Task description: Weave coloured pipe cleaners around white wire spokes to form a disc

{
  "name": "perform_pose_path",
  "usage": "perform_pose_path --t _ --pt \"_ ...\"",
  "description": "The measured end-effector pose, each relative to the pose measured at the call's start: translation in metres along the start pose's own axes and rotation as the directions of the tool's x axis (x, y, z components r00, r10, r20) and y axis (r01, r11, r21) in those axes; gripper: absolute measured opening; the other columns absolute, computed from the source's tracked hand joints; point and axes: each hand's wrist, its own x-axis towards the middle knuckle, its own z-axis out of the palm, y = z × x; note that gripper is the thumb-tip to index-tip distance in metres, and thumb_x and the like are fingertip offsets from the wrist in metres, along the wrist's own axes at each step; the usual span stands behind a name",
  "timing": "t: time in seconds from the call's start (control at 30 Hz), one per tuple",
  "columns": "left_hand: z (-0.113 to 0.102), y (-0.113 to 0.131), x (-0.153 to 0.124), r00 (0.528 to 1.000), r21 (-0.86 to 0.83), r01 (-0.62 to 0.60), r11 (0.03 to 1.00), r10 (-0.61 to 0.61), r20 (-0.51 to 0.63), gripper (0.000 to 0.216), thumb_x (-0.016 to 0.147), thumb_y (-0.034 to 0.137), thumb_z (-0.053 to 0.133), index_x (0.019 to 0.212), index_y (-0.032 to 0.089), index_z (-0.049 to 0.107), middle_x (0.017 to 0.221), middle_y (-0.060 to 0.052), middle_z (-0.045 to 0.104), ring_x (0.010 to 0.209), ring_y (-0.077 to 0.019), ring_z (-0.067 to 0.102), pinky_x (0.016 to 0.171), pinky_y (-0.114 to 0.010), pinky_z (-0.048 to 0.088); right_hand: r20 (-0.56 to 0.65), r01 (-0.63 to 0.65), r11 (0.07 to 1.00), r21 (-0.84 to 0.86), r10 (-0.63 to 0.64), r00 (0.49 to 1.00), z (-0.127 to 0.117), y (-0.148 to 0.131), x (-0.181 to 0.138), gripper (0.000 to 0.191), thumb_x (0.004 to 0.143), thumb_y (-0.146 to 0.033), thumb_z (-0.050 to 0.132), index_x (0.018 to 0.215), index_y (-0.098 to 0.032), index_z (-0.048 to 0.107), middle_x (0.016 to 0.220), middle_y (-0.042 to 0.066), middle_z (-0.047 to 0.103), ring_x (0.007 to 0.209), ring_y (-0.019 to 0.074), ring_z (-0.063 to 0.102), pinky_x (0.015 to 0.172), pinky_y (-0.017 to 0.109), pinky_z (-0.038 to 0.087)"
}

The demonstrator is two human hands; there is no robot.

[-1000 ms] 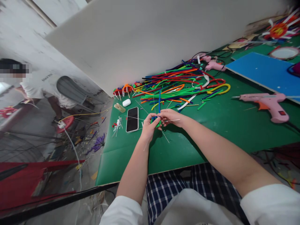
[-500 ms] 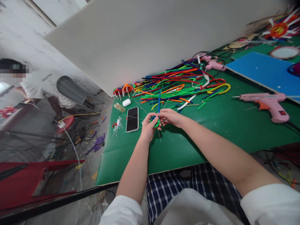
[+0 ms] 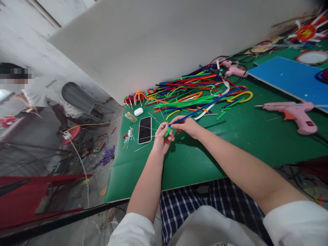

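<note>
Over the green table, my left hand (image 3: 161, 140) is closed around a small woven piece (image 3: 167, 132) of green and blue pipe cleaner. Thin pale wires fan out from it to the left and upward. My right hand (image 3: 187, 127) pinches a blue pipe cleaner (image 3: 207, 107) close to that piece. The blue length slants away to the upper right, over the pile of loose pipe cleaners (image 3: 184, 99). Fingers hide part of the woven piece, so how the blue strand joins it cannot be made out.
Left of my hands lie a phone (image 3: 145, 130), a white case (image 3: 138, 111) and several thin wires (image 3: 130, 136). A pink glue gun (image 3: 294, 114) rests at the right, below a blue board (image 3: 287, 77). Another person (image 3: 38, 95) sits at the far left near a grey chair (image 3: 77, 97).
The blue pipe cleaner has swung from upright to slanting right. The woven piece has turned in my left hand, its wires now pointing more to the left.
</note>
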Motion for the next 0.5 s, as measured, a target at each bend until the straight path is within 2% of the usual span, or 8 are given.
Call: perform_pose_path --t 0.23,0.37,0.5 --pt "0.0005 -0.0032 0.0020 0.999 0.044 0.013 0.999 -0.011 -0.038 0.027 0.068 0.037 0.060 0.081 0.022 0.042 0.049 0.007 0.044 0.037 -0.0031 0.037 0.039 -0.015 0.033 -0.017 0.071 0.983 -0.171 -0.075 0.997 0.0003 -0.0015 -0.0011 0.022 0.062 -0.034 0.063 0.074 -0.017 0.057 0.056 -0.003 0.054 0.048 0.0073 0.047 0.046 0.021 0.040" --pt "-0.0002 -0.0029 0.0023 0.999 0.050 0.025 0.998 -0.023 -0.039 0.026 0.068 0.037 0.059 0.083 0.021 0.044 0.050 0.007 0.046 0.037 -0.0040 0.040 0.039 -0.016 0.035 -0.002 0.071 0.979 -0.190 -0.073 0.997 -0.0004 -0.0024 -0.0013 0.020 0.064 -0.034 0.061 0.075 -0.017 0.057 0.054 -0.004 0.052 0.047 0.0072 0.046 0.045 0.020 0.040" --pt "-0.0017 -0.0026 0.0021 0.998 0.075 0.055 0.996 -0.055 0.008 0.025 0.071 0.039 0.055 0.085 0.020 0.045 0.052 0.005 0.049 0.038 -0.0052 0.043 0.041 -0.018 0.039 -0.021 0.091 0.977 -0.195 -0.097 0.995 -0.0020 -0.0016 0.0004 0.019 0.066 -0.035 0.058 0.072 -0.017 0.055 0.054 -0.004 0.050 0.047 0.0073 0.045 0.045 0.021 0.041"
